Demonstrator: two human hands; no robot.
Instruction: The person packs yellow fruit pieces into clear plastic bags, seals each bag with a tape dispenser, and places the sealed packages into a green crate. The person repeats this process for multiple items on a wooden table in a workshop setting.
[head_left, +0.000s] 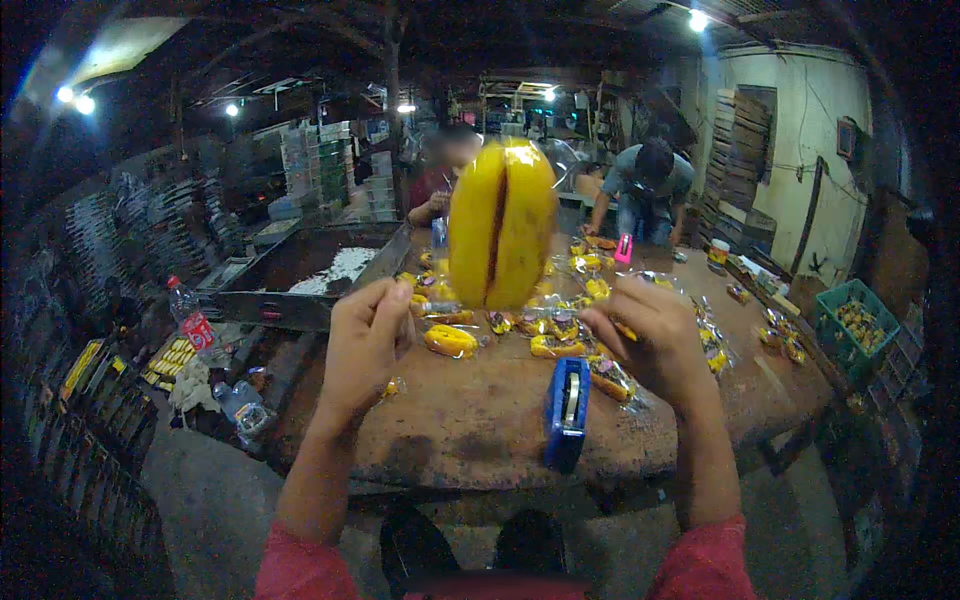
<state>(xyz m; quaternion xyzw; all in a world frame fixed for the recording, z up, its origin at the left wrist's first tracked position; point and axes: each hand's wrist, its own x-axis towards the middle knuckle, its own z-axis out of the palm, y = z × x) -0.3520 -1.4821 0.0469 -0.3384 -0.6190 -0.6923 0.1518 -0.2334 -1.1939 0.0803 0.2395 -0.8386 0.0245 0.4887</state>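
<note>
A large yellow bread bun with a dark lengthwise slit hangs upright in front of me, in shiny clear plastic wrapping. My left hand, below and left of it, is closed in a fist with clear film at its fingers. To the right, my right hand has blurred, curled fingers; whether it grips the wrapping is hard to see. Beneath my hands, a blue tape dispenser stands on the wooden table. Wrapped buns lie beyond it, including a plain yellow one and a filled one.
Across the table are two people. A pink tape dispenser and a jar stand farther back. A green crate is at the right, a dark tray and a bottle at the left.
</note>
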